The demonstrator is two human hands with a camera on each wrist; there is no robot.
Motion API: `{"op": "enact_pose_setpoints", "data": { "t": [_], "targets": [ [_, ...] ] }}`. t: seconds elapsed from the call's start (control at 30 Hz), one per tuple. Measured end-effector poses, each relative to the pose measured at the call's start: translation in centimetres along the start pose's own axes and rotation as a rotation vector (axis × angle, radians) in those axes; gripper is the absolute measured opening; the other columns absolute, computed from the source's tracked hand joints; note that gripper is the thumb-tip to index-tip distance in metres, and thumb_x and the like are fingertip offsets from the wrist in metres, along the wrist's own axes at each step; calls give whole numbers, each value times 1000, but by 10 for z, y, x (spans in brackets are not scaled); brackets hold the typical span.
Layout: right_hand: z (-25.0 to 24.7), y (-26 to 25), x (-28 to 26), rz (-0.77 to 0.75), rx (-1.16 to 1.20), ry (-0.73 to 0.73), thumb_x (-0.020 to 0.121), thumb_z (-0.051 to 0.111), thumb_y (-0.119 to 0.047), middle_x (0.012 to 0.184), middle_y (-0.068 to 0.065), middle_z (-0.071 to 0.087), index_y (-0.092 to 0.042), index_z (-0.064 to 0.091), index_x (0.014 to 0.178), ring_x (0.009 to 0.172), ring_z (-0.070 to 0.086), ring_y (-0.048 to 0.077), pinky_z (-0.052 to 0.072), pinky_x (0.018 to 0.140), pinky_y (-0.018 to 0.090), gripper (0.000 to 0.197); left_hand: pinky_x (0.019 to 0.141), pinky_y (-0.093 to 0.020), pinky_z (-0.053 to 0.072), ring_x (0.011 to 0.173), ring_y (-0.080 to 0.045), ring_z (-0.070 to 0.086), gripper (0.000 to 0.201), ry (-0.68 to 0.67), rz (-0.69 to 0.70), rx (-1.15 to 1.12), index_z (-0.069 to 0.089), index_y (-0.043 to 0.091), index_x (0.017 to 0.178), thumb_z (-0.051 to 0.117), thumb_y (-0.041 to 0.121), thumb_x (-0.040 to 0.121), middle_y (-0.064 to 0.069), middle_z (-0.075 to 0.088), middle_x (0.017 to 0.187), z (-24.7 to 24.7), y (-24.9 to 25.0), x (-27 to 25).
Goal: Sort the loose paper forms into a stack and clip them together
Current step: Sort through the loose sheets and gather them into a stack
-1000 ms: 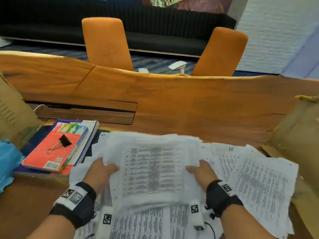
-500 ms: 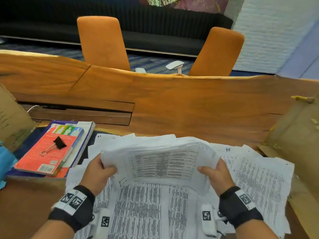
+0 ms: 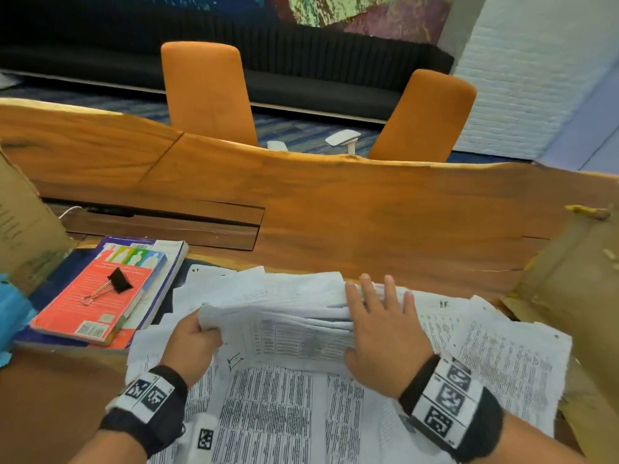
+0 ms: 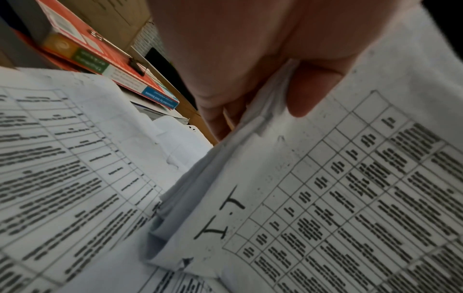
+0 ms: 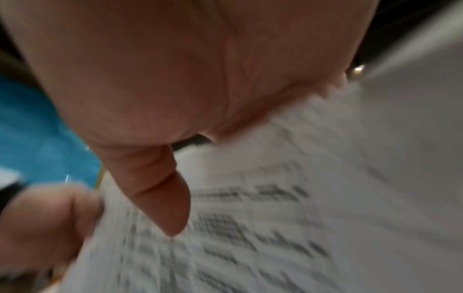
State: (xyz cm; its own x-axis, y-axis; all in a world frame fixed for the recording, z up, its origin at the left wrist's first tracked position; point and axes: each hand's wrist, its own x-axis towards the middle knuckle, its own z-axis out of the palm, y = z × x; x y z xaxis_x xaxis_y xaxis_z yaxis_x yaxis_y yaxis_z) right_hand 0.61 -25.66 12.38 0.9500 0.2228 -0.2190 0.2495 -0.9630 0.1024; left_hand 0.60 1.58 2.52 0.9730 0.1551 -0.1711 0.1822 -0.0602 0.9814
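Note:
A thick stack of printed paper forms [image 3: 294, 326] stands on its long edge on the table, tilted towards me. My left hand [image 3: 196, 339] pinches the stack's left edge, thumb on the front sheet [image 4: 310, 95], fingers behind. My right hand [image 3: 382, 326] lies flat with straight fingers against the stack's right side [image 5: 250, 228]. More loose forms [image 3: 495, 360] lie spread under and to the right of the stack. A black binder clip [image 3: 115, 283] rests on a red book [image 3: 97, 299] at the left, apart from both hands.
The red book tops a small pile of books [image 3: 167, 262] at the left. Cardboard flaps stand at the left [image 3: 23, 229] and right [image 3: 576, 283] edges. A blue cloth [image 3: 13, 316] lies far left. The wooden table [image 3: 368, 222] stretches behind, with two orange chairs [image 3: 207, 92] beyond it.
The stack went from lying tilted in both hands to standing on its edge. My right hand let go of its grip and now lies flat against the stack's right side.

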Motion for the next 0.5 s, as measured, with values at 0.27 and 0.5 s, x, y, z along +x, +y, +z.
{"op": "enact_pose_setpoints", "data": {
  "t": [0.27,0.5],
  "targets": [
    [-7,-29,40,-258,-51,49,89,48,-16,113,9,62,-14,44,122,104,60,33,42,79,39,34,61,-20,53,78,-11,72,70,37,-12,-24,81,26,69,41,-30,81,9,77,70,0,4,-3],
    [-30,35,56,-36,791,161,86,69,-19,65,-3,53,-14,56,76,59,50,20,41,58,33,18,116,-47,32,133,-28,50,52,251,-49,-308,48,28,135,62,31,85,-4,57,135,-16,-2,-8]
  ]
}}
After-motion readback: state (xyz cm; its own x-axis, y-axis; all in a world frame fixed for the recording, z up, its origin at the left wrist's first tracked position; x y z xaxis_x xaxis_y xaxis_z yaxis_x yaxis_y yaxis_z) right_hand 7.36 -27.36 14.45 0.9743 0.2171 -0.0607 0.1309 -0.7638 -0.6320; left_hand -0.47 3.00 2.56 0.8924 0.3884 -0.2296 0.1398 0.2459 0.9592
